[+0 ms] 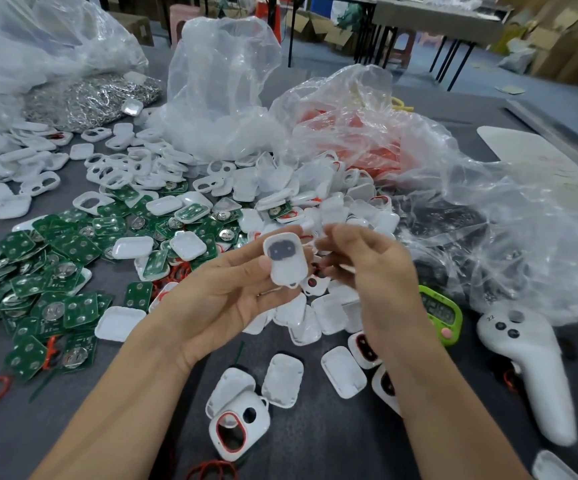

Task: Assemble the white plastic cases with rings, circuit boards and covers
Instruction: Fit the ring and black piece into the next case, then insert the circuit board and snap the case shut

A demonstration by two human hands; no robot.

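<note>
- Grey tabletop [315,445] in a cluttered workshop carries heaps of loose parts.
- One white case [285,259] is raised above it, a dark patch showing on its face. The left hand [232,296] pinches it, thumb on the left edge and fingers behind.
- The right hand [367,271] hangs just beside the case, fingers curled and blurred. Whether it holds a part I cannot tell.
- The grip is at the edges only, so a hard press from the right could pop the case into the heap of white shells [318,317] below (all lookalikes, so it would be hard to find again).
- A cover pushed on askew would probably fail to snap shut.
- A forearm reaching left for circuit boards [55,271] could sweep the ringed case [237,431] off the near edge.
</note>
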